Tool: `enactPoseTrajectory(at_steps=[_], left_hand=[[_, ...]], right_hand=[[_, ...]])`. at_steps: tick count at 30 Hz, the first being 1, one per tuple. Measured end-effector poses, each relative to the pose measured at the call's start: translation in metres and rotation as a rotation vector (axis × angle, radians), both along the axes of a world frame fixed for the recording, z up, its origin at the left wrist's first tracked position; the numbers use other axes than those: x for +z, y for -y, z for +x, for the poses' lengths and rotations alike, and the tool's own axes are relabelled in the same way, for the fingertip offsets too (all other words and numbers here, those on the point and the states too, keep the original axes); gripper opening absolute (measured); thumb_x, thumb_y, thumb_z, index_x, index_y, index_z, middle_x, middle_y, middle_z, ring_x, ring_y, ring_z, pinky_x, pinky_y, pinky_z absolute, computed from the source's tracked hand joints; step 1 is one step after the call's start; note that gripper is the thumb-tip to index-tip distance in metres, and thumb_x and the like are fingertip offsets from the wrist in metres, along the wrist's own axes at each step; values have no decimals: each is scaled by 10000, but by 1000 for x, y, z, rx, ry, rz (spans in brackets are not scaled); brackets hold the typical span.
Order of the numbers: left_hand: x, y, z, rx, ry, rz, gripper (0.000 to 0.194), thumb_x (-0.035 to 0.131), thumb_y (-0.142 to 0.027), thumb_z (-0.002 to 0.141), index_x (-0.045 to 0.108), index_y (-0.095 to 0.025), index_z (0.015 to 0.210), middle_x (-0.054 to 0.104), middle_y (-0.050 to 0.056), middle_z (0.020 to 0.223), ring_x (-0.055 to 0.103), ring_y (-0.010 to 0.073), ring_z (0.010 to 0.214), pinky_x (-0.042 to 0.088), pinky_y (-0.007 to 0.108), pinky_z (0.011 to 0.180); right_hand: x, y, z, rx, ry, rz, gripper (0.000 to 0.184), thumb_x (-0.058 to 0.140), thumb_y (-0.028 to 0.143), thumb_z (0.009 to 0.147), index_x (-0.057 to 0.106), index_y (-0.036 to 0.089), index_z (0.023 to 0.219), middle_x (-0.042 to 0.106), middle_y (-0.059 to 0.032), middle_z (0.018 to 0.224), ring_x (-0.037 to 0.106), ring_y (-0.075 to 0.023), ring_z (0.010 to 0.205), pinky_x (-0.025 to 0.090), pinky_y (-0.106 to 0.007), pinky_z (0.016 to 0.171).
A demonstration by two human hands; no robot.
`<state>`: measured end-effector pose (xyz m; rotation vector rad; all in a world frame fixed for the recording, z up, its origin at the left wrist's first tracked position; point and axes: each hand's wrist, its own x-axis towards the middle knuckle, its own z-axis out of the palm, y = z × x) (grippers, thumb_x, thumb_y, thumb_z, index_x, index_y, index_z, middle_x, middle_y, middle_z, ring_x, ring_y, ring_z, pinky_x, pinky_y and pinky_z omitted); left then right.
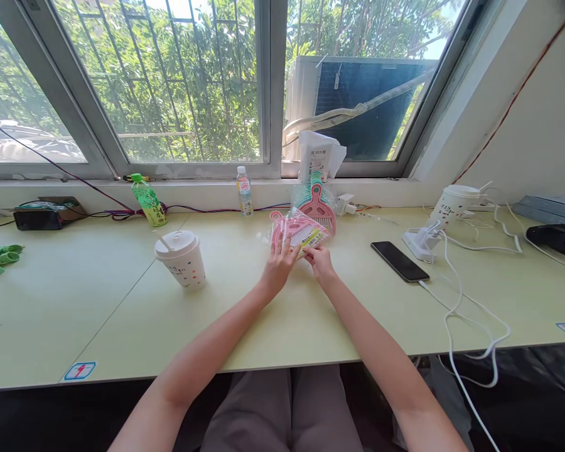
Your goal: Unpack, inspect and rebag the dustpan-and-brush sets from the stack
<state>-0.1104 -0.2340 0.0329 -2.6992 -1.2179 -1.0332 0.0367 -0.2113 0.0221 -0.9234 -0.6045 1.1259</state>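
In front of me on the table lies a pink mini dustpan and brush set [299, 230] in a clear plastic bag with a yellow-green label. My left hand [277, 267] holds its near left side, fingers stretched over the plastic and thumb at the near edge. With closed fingertips, my right hand [320, 260] pinches the bag's near right edge. Right behind the bag leans a stack of pink and green dustpans with brushes [316, 199], its lower part partly hidden by the bag.
A lidded paper cup [181, 260] stands left of my arms, with a green bottle [149, 201] behind it. A small clear bottle [244, 191] is by the wall. On the right are a phone [399, 261], a power strip [421, 243], white cables [452, 307] and another cup [453, 204].
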Motion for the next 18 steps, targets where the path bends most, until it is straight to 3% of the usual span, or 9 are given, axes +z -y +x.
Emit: enactPoseTrajectory(at_steps=[7, 9, 12, 15, 17, 18], left_hand=[[-6, -1, 3, -21, -4, 1, 512, 354, -48, 858, 547, -213, 1303, 566, 130, 1333, 249, 323, 1414, 55, 676, 1126], [-8, 1, 3, -48, -5, 26, 522, 346, -53, 862, 532, -225, 1318, 541, 118, 1362, 220, 314, 1427, 12, 677, 1122], [-6, 6, 2, -111, 50, 41, 523, 382, -122, 890, 427, -257, 1393, 380, 106, 1498, 175, 282, 1449, -13, 642, 1129], [3, 4, -1, 72, 459, -16, 624, 475, -336, 907, 225, -259, 1474, 157, 114, 1585, 95, 265, 1467, 38, 575, 1156], [9, -4, -5, 189, 804, -195, 712, 482, -456, 898, 147, -240, 1488, 156, 136, 1581, 142, 269, 1459, 164, 527, 1161], [11, -10, -7, 160, 922, -331, 712, 472, -490, 896, 165, -227, 1483, 223, 146, 1560, 215, 278, 1440, 239, 508, 1144]], right_hand=[[-3, 3, -6, -80, -1, 12, 220, 738, 142, 555, 639, 166, 750, 711, -39, 799, 680, -191, 801, 593, -292, 724], [-4, 3, -7, -73, -15, 29, 222, 732, 150, 573, 636, 169, 772, 711, -38, 825, 682, -190, 830, 589, -291, 759], [-3, 4, -5, -57, -34, 67, 232, 723, 153, 599, 630, 180, 811, 713, -40, 889, 681, -193, 908, 578, -296, 831], [0, 3, -1, -50, -40, 105, 256, 726, 158, 610, 627, 188, 844, 711, -45, 961, 672, -198, 972, 566, -307, 882], [1, 3, -1, -29, -30, 123, 278, 736, 163, 607, 628, 186, 863, 709, -45, 980, 670, -199, 979, 562, -319, 895], [1, 3, -2, -10, -18, 130, 289, 742, 171, 606, 630, 183, 873, 709, -46, 983, 670, -199, 977, 561, -327, 897]])
